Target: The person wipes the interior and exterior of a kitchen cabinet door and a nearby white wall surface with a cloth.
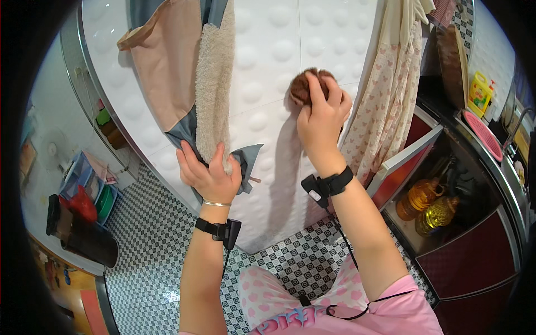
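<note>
My right hand (322,113) grips a bunched brown cloth (302,88) against a white tiled wall panel (259,96) with raised round bumps. Further left, my left hand (211,173) presses the lower end of a beige fleecy towel (213,88) and the grey-blue fabric beside it, fingers spread. A pink and grey-blue apron-like cloth (167,71) hangs left of the towel. Whether my left fingers pinch the fabric or only push it aside cannot be told.
Patterned cream fabric (379,92) hangs at the right, near an open cabinet door (402,159). Inside the cabinet stand oil bottles (437,215). On the left are a dark bin (90,236) and a blue rack (79,167). Checkered tiles (150,234) cover the floor.
</note>
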`<action>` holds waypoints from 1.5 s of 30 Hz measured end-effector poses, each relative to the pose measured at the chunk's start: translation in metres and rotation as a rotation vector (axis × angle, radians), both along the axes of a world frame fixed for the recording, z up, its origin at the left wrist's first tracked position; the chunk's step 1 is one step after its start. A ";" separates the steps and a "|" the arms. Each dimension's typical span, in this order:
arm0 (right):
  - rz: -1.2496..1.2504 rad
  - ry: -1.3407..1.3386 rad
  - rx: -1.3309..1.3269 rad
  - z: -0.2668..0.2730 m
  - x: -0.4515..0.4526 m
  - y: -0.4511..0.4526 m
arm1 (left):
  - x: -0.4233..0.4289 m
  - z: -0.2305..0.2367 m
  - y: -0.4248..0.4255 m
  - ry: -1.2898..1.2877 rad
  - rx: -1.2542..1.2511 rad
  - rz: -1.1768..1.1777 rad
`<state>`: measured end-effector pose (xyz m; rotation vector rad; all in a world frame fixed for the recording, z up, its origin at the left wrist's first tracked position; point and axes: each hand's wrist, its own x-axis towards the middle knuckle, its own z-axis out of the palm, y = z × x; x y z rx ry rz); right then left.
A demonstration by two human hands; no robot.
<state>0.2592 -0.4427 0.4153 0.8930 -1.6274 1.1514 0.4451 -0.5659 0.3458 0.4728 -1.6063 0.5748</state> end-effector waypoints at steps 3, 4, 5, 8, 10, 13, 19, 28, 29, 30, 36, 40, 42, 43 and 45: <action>0.085 0.026 0.083 -0.055 0.000 0.006 | -0.002 -0.002 0.000 0.007 -0.012 -0.005; 0.083 0.026 0.122 -0.080 0.001 0.008 | -0.002 -0.001 -0.001 0.014 -0.026 -0.002; 0.078 0.025 0.165 -0.105 0.001 0.011 | -0.004 0.001 -0.001 0.014 -0.017 -0.004; 0.159 -0.097 0.239 -0.172 0.016 0.011 | -0.003 0.001 -0.003 0.018 -0.041 0.009; 0.225 -0.046 0.308 -0.210 0.030 0.011 | -0.006 -0.001 -0.004 0.021 -0.036 0.005; 0.342 0.041 0.384 -0.216 0.023 0.014 | -0.006 -0.004 -0.006 0.020 -0.029 0.020; 0.127 -0.057 -0.037 -0.059 -0.009 -0.014 | -0.006 -0.007 -0.006 0.022 -0.012 0.023; 0.200 0.136 0.267 -0.239 0.063 -0.024 | -0.009 -0.006 -0.007 0.023 -0.029 -0.020; 0.256 0.146 0.311 -0.267 0.068 -0.021 | -0.008 -0.006 -0.006 0.012 -0.023 -0.019; 0.284 0.145 0.350 -0.272 0.073 -0.016 | -0.007 -0.007 -0.007 0.010 -0.025 -0.011; 0.261 0.096 0.171 -0.191 0.031 -0.014 | -0.003 -0.012 -0.011 -0.007 -0.034 -0.012; 0.121 0.082 0.050 -0.138 0.017 -0.014 | -0.006 -0.009 -0.011 0.005 -0.044 -0.023; 0.146 0.062 0.115 -0.165 0.026 -0.012 | -0.007 -0.009 -0.010 0.011 -0.048 -0.032; 0.169 0.043 0.177 -0.184 0.030 -0.009 | -0.009 -0.009 -0.009 0.010 -0.043 -0.028; 0.215 0.035 0.297 -0.223 0.044 -0.002 | -0.006 -0.009 -0.009 0.005 -0.037 -0.017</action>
